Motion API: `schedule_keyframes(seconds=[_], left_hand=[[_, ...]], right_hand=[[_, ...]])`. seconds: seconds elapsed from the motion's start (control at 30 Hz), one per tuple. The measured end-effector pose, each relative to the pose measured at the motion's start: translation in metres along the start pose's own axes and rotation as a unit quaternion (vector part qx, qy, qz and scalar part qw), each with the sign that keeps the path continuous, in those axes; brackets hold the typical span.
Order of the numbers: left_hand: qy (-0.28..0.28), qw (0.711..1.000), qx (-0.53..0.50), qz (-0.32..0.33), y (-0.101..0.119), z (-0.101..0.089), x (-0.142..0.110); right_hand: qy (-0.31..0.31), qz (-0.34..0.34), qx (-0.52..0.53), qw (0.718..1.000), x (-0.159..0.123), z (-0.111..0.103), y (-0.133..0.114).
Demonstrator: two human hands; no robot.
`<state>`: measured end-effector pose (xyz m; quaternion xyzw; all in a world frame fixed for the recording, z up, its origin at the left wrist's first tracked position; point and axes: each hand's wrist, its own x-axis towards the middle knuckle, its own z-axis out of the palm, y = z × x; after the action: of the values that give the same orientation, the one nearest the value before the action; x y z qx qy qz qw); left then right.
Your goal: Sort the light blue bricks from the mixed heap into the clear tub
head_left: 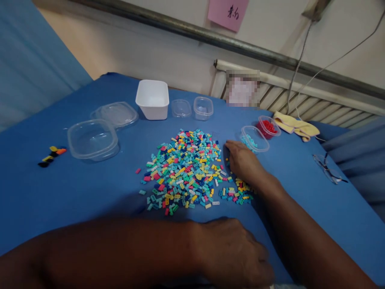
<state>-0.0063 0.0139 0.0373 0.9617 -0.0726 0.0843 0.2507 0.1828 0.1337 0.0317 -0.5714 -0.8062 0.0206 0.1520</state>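
"What carries the work?"

"A bench (300,208) under a blue cover. At its middle lies the heap of small bricks (186,168), mixed in colour."

"Condition of the hands?"

"The left hand (237,257) is palm down before the heap, its fingers bent and blurred; I cannot tell whether they grip anything. The right hand (245,160) sits just beside the heap's right edge, its fingers together and angled down. Their tips are partly hidden; a hold is not established."

"Containers?"

"A large clear tub (93,138) and a white tub (152,112) stand beyond the heap. Past the right hand, one small tub (258,135) holds turquoise pieces; its neighbour (262,130) holds red."

"Remarks on handling?"

"In my judgement, spread the bricks thin, pinch one at a time by its sides, and keep both wrists high. A dragging sleeve-line would mix the smaller cluster (234,195), near the right wrist, into the heap."
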Motion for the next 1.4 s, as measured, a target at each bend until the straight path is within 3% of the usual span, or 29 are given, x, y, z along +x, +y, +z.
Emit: schedule_keyframes(seconds=[0.2,0.47,0.57,0.73,0.83,0.93,1.0,1.1,1.17,1.23,1.33,1.4], left_hand=[[0.046,0.999,0.004,0.013,0.002,0.003,0.000],[0.037,0.999,0.014,0.007,0.002,0.003,0.001],[0.043,0.999,0.013,0.013,0.002,0.001,0.002],[0.021,1.000,0.002,0.012,0.002,-0.004,0.001],[0.022,1.000,0.007,0.005,0.002,0.000,0.001],[0.042,0.999,0.013,-0.002,0.002,0.007,0.002],[0.054,0.998,0.015,-0.003,0.002,0.010,0.002],[0.055,0.998,0.009,-0.004,0.002,0.009,0.002],[0.038,0.999,0.007,-0.002,0.002,0.005,0.004],[0.013,1.000,0.009,0.008,0.003,0.001,0.006],[0.007,1.000,0.005,0.007,0.004,0.001,0.007],[0.024,1.000,-0.002,-0.001,0.003,0.004,0.007]], right_hand=[[-0.032,0.007,-0.007,0.999,-0.018,-0.029,-0.002],[-0.015,0.009,-0.013,1.000,-0.019,-0.031,-0.009],[0.028,0.011,-0.010,0.999,-0.023,-0.041,-0.008],[0.200,0.060,-0.011,0.978,-0.024,-0.059,0.020],[0.234,0.059,0.019,0.970,-0.025,-0.062,0.037],[0.252,0.034,0.042,0.966,-0.029,-0.063,0.032],[0.229,0.007,0.073,0.971,-0.033,-0.063,0.014],[0.090,-0.118,0.161,0.976,-0.040,-0.062,-0.025],[-0.030,-0.221,0.218,0.950,-0.043,-0.060,-0.049],[-0.101,-0.270,0.227,0.930,-0.044,-0.055,-0.066],[-0.124,-0.281,0.215,0.927,-0.041,-0.044,-0.071],[-0.082,-0.282,0.205,0.934,-0.036,-0.034,-0.065]])
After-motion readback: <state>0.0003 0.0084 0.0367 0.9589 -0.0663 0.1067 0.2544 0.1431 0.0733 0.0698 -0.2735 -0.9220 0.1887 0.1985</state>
